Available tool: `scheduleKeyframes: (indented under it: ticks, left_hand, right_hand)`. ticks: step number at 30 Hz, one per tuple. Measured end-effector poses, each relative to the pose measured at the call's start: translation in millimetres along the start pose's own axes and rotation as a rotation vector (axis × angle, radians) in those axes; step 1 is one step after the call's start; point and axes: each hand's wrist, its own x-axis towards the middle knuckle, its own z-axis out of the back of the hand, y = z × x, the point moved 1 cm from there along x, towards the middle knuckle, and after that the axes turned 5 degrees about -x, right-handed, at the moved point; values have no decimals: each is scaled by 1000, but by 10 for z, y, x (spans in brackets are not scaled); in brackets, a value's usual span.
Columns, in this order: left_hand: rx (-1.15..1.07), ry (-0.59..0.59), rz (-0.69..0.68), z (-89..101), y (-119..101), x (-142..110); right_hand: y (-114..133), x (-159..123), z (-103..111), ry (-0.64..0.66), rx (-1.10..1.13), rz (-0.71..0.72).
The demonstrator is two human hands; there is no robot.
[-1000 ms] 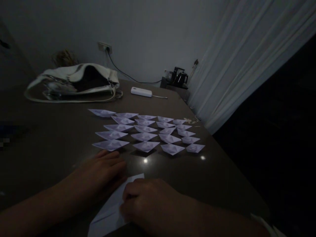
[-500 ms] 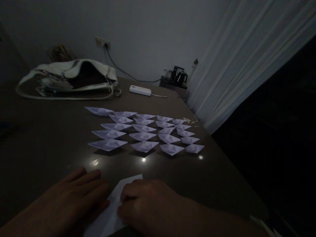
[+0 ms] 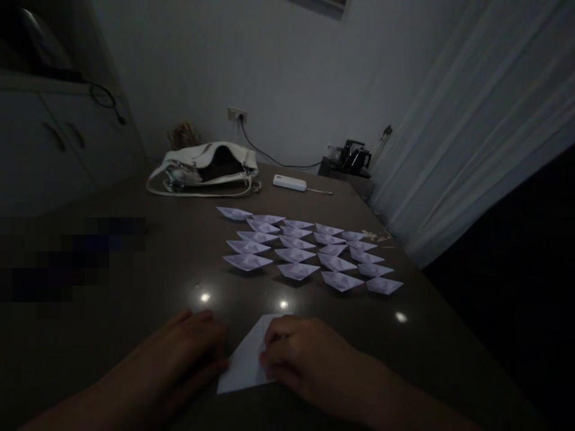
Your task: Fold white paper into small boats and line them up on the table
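Observation:
A pale sheet of paper [image 3: 246, 362] lies on the dark table [image 3: 148, 281] near its front edge, folded to a point at the far end. My left hand [image 3: 186, 353] lies flat beside the sheet's left edge, fingers stretched out and touching it. My right hand [image 3: 303, 356] presses on the sheet's right side with curled fingers. Beyond the sheet, several folded paper boats [image 3: 296, 270] stand in rows on the table.
A white handbag [image 3: 206, 170] lies open at the back of the table. A white power bank [image 3: 290, 182] with a cable sits to its right. Dark equipment [image 3: 350, 158] stands at the far corner by a curtain [image 3: 471, 131]. Cabinets [image 3: 58, 137] are at the left.
The camera has lifted and turned, so the table appears farther right. My left hand came back against the sheet, and the sheet shows smaller and folded more narrowly.

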Motion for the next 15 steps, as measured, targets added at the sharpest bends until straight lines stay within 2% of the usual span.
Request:
scheduleKeyframes:
  ticks: [3, 5, 6, 10, 12, 13, 15]
  left_hand:
    - [50, -51, -21, -13, -76, -23]
    - [126, -135, -113, -72, -169, -72]
    - [150, -133, -169, -118, -224, -105]
    - [305, -392, -272, -319, -428, -234]
    - [397, -485, -269, -435, -498, -272]
    - [431, -495, -249, -497, -520, -283]
    - [495, -594, -252, -616, -551, -304]
  right_hand:
    - [-55, 6, -60, -74, 20, 25]
    - [-85, 29, -97, -107, 24, 33]
    - [-95, 48, -113, -120, 28, 32]
    - [-100, 153, -165, -213, 21, -57]
    - [-67, 200, -192, -278, -20, -112]
    - [-41, 218, -208, -295, -39, -118]
    - [17, 246, -242, -304, -82, -111]
